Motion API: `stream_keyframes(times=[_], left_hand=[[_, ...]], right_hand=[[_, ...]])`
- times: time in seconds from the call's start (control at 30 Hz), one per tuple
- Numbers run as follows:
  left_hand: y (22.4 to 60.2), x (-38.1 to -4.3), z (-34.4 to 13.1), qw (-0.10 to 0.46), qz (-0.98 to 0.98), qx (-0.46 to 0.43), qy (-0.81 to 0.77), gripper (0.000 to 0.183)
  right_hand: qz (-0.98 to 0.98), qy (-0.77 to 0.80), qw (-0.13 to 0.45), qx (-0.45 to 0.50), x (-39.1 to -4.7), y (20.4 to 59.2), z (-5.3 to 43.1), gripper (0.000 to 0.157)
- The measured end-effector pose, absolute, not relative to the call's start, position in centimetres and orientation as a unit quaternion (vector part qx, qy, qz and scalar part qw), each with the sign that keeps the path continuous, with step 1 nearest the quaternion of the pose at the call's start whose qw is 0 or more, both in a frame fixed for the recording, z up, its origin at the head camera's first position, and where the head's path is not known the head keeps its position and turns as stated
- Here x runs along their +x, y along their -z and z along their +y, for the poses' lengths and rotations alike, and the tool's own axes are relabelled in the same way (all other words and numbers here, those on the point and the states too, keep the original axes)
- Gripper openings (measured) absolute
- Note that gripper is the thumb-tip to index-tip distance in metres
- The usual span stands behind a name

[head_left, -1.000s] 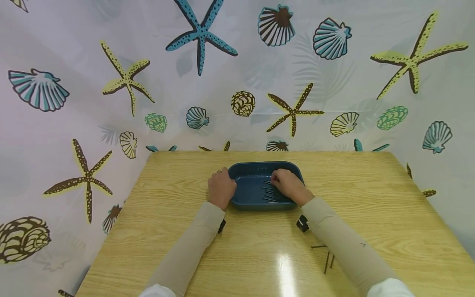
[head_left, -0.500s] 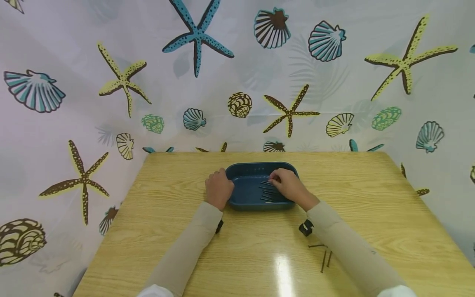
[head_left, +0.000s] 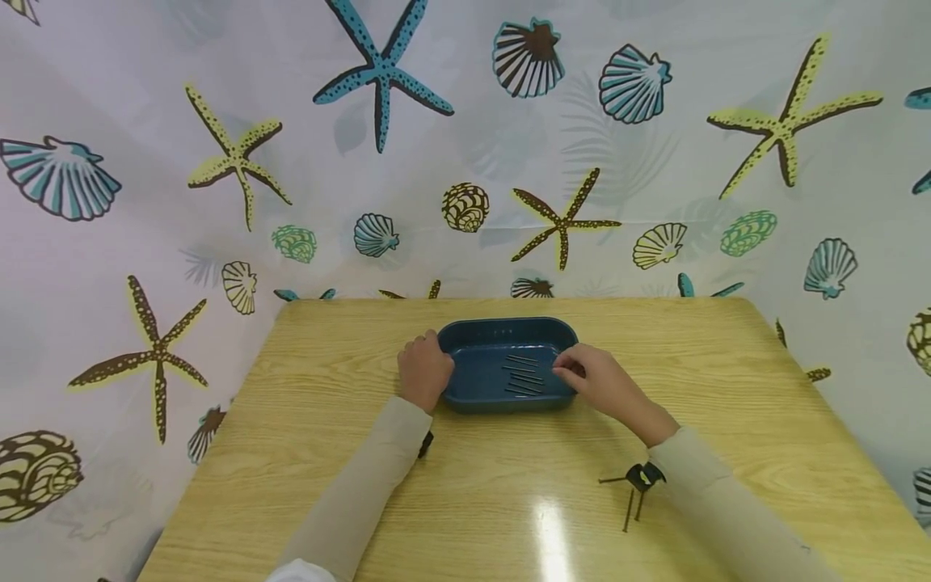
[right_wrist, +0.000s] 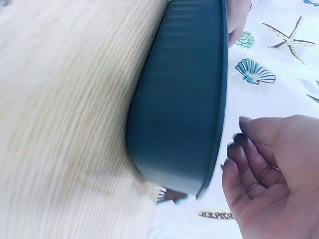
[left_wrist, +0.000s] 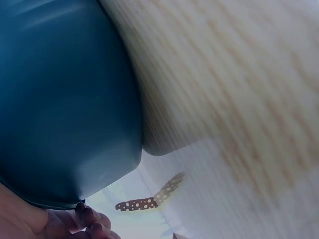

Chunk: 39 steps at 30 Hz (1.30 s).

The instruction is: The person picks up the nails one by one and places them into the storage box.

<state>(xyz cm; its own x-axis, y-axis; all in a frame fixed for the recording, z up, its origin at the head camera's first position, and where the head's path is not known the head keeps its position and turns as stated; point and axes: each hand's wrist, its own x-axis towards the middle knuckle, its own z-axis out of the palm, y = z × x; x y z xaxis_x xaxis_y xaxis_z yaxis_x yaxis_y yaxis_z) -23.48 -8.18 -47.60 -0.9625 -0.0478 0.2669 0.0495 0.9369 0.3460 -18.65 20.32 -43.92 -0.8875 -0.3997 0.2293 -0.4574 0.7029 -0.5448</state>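
Observation:
In the head view a dark blue rectangular tray [head_left: 480,403] with rounded corners sits on the table. Several thin dark nails [head_left: 524,376] lie inside it in a rough column, right of its middle. My left hand [head_left: 425,372] grips the tray's left rim; in the left wrist view its fingertips [left_wrist: 92,216] show at the edge of the rim. Over the right rim hovers my right hand [head_left: 592,378], its fingers loosely bent. The right wrist view shows a gap between the thumb and fingers of this hand [right_wrist: 279,169], with nothing held between them.
Three long nails [head_left: 629,511] with heads lie on the wooden table [head_left: 473,501], near my right forearm. A black wrist camera [head_left: 643,477] hangs under the right wrist. Behind the table stands a white cloth [head_left: 436,267] printed with shells and starfish.
My right hand has moved right from above the nails to the tray's right rim, so the nails show fully. The left hand stays on the rim. The head view has shifted slightly.

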Motion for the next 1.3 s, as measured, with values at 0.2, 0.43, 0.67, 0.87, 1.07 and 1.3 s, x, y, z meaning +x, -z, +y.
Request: stream_keyframes(times=[0.2, 0.43, 0.67, 0.87, 1.07, 1.3], left_hand=[[47.8, -23.8, -8.1, 0.133, -0.975, -0.005, 0.179, 0.019], [47.9, -23.9, -8.0, 0.133, -0.975, -0.006, 0.180, 0.023], [47.7, -23.6, -8.0, 0.127, -0.974, -0.003, 0.187, 0.024], [47.9, -23.7, -8.2, 0.129, -0.973, -0.001, 0.193, 0.023], [48.3, -23.8, -8.3, 0.138, -0.971, 0.003, 0.194, 0.019], [48.2, -23.8, -8.4, 0.140, -0.971, 0.003, 0.192, 0.019]], right_hand=[[-0.920, -0.311, 0.038, 0.236, -16.8, 43.8, 22.3, 0.008], [-0.923, -0.295, -0.046, 0.243, -14.7, 44.8, 24.8, 0.007], [-0.912, -0.298, -0.098, 0.262, -13.2, 46.3, 26.8, 0.007], [-0.906, -0.315, -0.129, 0.253, -12.4, 46.7, 28.5, 0.011], [-0.895, -0.324, -0.168, 0.258, -11.6, 46.6, 30.4, 0.015], [-0.896, -0.318, -0.181, 0.253, -10.8, 47.0, 32.0, 0.016]])
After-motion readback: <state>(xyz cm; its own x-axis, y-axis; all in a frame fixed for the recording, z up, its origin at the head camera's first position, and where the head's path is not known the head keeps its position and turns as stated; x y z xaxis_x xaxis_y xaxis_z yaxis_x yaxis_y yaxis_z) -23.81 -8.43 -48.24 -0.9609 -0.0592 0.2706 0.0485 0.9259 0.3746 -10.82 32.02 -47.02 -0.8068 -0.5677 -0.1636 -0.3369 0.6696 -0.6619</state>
